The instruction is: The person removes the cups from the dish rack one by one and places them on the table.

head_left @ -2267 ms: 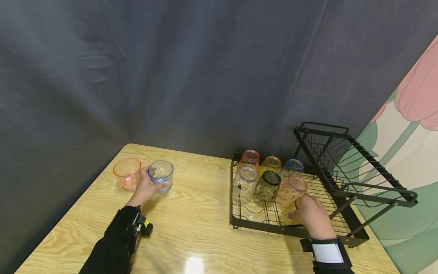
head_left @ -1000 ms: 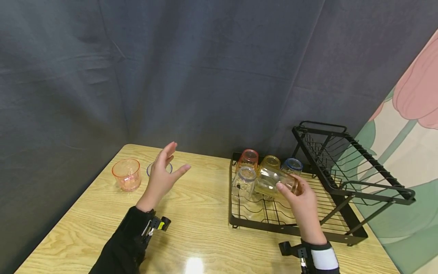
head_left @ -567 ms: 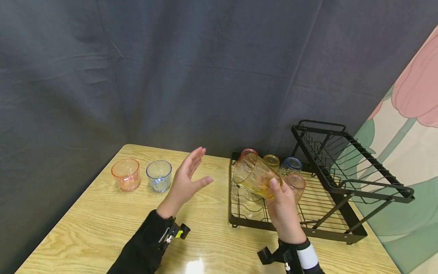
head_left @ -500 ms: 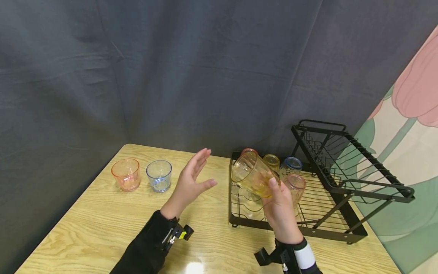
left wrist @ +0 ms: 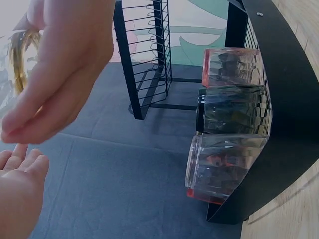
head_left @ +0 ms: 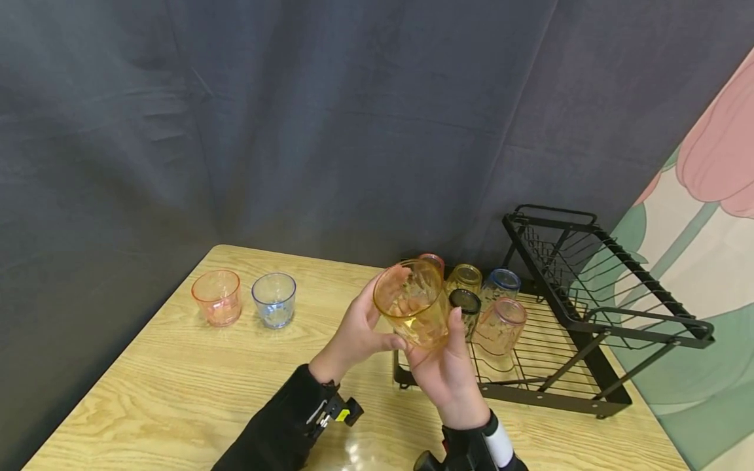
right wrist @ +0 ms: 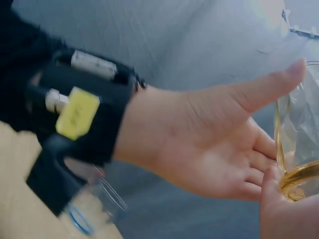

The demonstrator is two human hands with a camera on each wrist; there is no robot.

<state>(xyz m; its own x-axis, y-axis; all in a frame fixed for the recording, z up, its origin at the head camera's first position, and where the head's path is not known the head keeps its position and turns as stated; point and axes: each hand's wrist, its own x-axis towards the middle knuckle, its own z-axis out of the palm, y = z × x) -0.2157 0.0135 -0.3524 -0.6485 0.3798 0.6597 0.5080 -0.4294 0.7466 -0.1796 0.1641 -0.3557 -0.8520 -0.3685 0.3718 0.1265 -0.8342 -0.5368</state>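
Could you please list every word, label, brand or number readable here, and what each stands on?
No words, brands or numbers can be read.
Yellow tag on the left black wristband: faint marks, too blurred to read.
White strip beside it: no legible text.
Held yellow glass: no lettering visible.

I see the yellow glass raised in the right hand: clear, faceted, tilted, mouth toward the head camera.
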